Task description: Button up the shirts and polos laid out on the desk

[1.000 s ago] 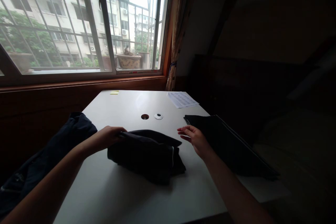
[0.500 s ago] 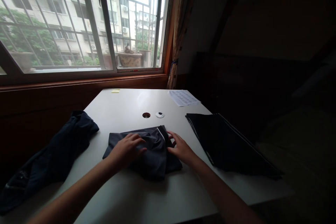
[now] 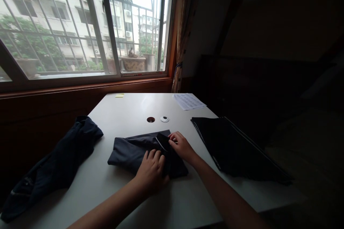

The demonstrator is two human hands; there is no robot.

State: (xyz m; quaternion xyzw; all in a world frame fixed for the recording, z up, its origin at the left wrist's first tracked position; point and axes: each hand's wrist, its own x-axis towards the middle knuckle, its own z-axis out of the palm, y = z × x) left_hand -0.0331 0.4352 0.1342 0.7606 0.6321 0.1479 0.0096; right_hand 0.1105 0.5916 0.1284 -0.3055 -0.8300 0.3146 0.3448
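A folded dark navy shirt [image 3: 129, 154] lies on the white table [image 3: 129, 109] in front of me. Its black, collar-like part with a white edge shows near the upper right of the bundle. The fingers of my right hand [image 3: 183, 147] are pinched on the cloth beside that part. My left hand [image 3: 152, 169] bends its fingers over the near side of the shirt, the thumb lower down by the front edge. Cloth under the left palm is hidden.
A crumpled navy garment [image 3: 61, 161] hangs over the table's left side. Flat black clothing [image 3: 236, 150] lies at the right. Further back are a round hole [image 3: 151, 120], its white cover [image 3: 165, 119], printed papers [image 3: 189, 101] and a yellow note [image 3: 119, 95].
My left hand has moved right and nearer to me, onto the shirt's front edge. My right hand has closed on the cloth by the collar-like part, which has shifted slightly left.
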